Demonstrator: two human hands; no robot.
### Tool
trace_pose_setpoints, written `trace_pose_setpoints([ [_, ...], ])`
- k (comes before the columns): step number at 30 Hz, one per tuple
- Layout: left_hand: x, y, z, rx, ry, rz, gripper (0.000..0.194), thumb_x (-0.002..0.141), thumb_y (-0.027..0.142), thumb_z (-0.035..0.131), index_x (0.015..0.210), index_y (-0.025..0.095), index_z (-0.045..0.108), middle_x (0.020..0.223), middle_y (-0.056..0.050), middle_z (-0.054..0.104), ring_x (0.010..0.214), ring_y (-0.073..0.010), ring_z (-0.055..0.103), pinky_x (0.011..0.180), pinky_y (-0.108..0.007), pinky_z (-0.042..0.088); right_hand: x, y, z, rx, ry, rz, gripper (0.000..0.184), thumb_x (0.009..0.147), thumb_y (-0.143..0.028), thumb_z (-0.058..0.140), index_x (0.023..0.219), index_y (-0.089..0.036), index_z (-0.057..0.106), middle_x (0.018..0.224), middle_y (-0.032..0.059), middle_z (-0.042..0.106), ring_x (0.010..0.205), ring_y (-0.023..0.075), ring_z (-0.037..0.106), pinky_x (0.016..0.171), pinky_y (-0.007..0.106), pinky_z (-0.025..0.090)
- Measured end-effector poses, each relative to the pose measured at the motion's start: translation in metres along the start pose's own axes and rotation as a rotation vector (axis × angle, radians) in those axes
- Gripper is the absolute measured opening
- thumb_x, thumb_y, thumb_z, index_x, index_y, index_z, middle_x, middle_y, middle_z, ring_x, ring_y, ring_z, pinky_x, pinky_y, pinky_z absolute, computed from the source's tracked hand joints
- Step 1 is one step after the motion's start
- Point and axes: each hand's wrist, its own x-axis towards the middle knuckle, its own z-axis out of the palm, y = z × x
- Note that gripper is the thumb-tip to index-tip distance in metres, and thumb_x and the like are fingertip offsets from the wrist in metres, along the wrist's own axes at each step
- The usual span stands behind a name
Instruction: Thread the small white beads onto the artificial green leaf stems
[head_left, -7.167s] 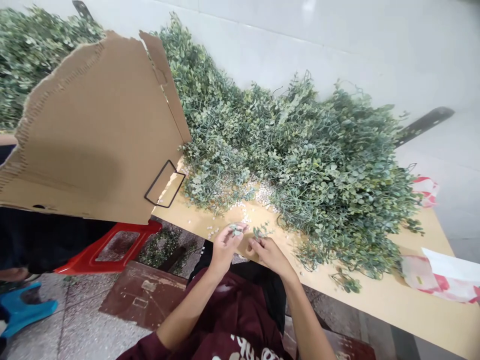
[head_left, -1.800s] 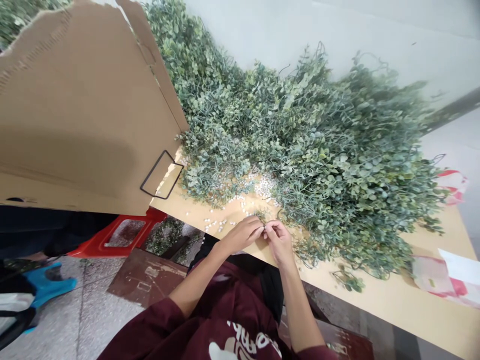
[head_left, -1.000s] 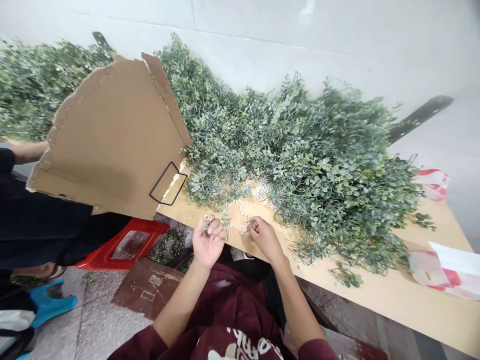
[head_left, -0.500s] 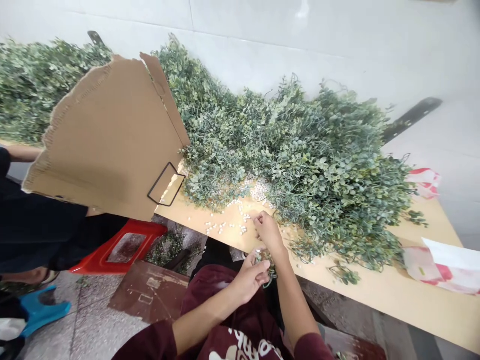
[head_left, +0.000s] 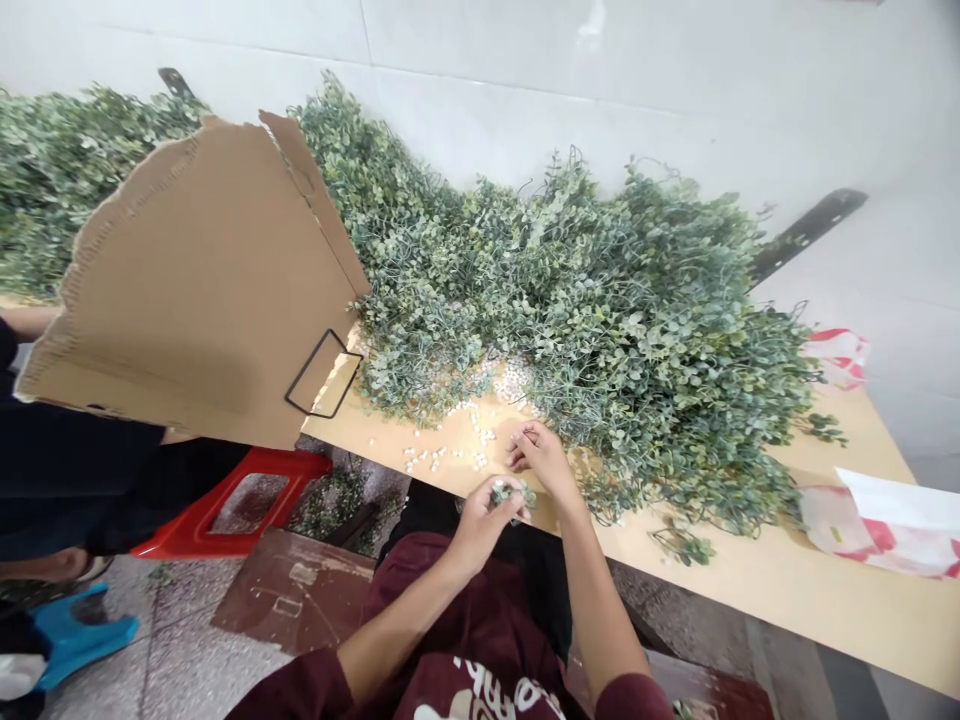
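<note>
Low in the middle of the frame, our left hand [head_left: 480,530] pinches a small leafy sprig [head_left: 510,492], while our curled right hand [head_left: 541,458] sits on the desk [head_left: 750,585] just beside scattered white beads [head_left: 480,435].

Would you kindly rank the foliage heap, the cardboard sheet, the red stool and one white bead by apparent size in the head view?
Largest to smallest:
1. Foliage heap
2. Cardboard sheet
3. Red stool
4. White bead

The cardboard is nearer the camera, so its rank over the stool is unsure.

You get bright, even light, with a small patch of glare on the white wall tiles [head_left: 592,20] and a soft shadow across the cardboard sheet [head_left: 150,375]. Wide-lens bowing bends the counter [head_left: 750,560] near the frame edges; your hands [head_left: 544,460] look sharp.
</note>
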Motion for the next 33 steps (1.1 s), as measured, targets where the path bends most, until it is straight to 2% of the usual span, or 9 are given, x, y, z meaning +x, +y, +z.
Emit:
trace_pose_setpoints([
  [3,0.017,0.014,-0.015,0.148,0.084,0.134,0.026,0.082,0.041,0.066,0.090,0.017,0.062,0.087,-0.004,0.063,0.082,-0.0160,0.058,0.078,-0.027,0.044,-0.005,-0.001,0.001,-0.032,0.024,-0.081,0.027,0.083,-0.046,0.057,0.085,-0.020,0.051,0.075,0.0011,0.066,0.048,0.0117,0.060,0.043,0.022,0.046],
  [6,0.031,0.023,-0.025,0.265,0.146,0.273,0.022,0.084,0.039,0.065,0.086,0.017,0.064,0.095,-0.006,0.059,0.092,-0.0175,0.056,0.084,-0.027,0.042,-0.011,-0.002,0.005,-0.100,0.132,-0.163,0.027,0.088,-0.047,0.051,0.092,-0.021,0.052,0.071,0.0004,0.065,0.039,0.0099,0.050,0.039,0.023,0.039],
  [9,0.039,0.027,-0.031,0.274,0.197,0.343,0.022,0.085,0.039,0.063,0.086,0.017,0.063,0.107,-0.008,0.058,0.106,-0.0198,0.054,0.091,-0.027,0.040,-0.020,-0.001,0.008,-0.175,0.262,-0.233,0.025,0.091,-0.045,0.049,0.095,-0.021,0.053,0.065,-0.0006,0.061,0.049,0.0134,0.054,0.049,0.025,0.044],
  [14,0.047,0.025,-0.031,0.231,0.277,0.324,0.022,0.091,0.041,0.055,0.095,0.020,0.059,0.117,-0.008,0.059,0.111,-0.0191,0.053,0.096,-0.029,0.038,-0.042,0.002,0.018,-0.242,0.154,-0.346,0.019,0.091,-0.037,0.052,0.085,-0.021,0.060,0.088,0.0064,0.063,0.080,0.0184,0.063,0.072,0.029,0.051],
  [19,0.049,0.021,-0.023,0.242,0.297,0.350,0.026,0.090,0.044,0.054,0.099,0.020,0.060,0.118,-0.009,0.058,0.121,-0.0215,0.048,0.107,-0.033,0.032,-0.055,0.005,0.028,-0.315,0.064,-0.418,0.014,0.089,-0.030,0.054,0.083,-0.022,0.064,0.119,0.0100,0.059,0.119,0.0232,0.053,0.100,0.037,0.043],
  [22,0.047,0.019,-0.019,0.213,0.266,0.312,0.032,0.089,0.044,0.057,0.109,0.020,0.060,0.127,-0.009,0.055,0.125,-0.0222,0.047,0.108,-0.033,0.032,-0.054,0.006,0.028,-0.296,0.055,-0.393,0.016,0.091,-0.029,0.051,0.082,-0.022,0.062,0.113,0.0091,0.062,0.113,0.0218,0.056,0.095,0.034,0.045],
  [27,0.040,0.018,-0.018,0.146,0.148,0.197,0.061,0.081,0.038,0.069,0.135,0.021,0.048,0.138,-0.011,0.050,0.129,-0.0248,0.046,0.106,-0.034,0.037,-0.052,0.006,0.019,-0.242,0.174,-0.366,0.014,0.091,-0.030,0.052,0.088,-0.021,0.062,0.093,0.0058,0.064,0.088,0.0181,0.060,0.080,0.029,0.048],
  [30,0.039,0.017,-0.016,0.102,0.145,0.152,0.062,0.077,0.037,0.073,0.132,0.020,0.051,0.140,-0.011,0.050,0.128,-0.0251,0.048,0.104,-0.033,0.040,-0.053,0.005,0.014,-0.219,0.238,-0.377,0.015,0.090,-0.033,0.054,0.087,-0.020,0.061,0.093,0.0066,0.063,0.089,0.0189,0.060,0.082,0.030,0.048],
  [33,0.038,0.017,-0.013,0.076,0.128,0.051,0.053,0.074,0.042,0.075,0.119,0.016,0.060,0.121,-0.012,0.062,0.110,-0.0249,0.060,0.091,-0.033,0.048,-0.055,0.005,0.012,-0.207,0.259,-0.414,0.014,0.089,-0.033,0.055,0.087,-0.021,0.062,0.094,0.0073,0.063,0.091,0.0198,0.060,0.083,0.032,0.049],
])
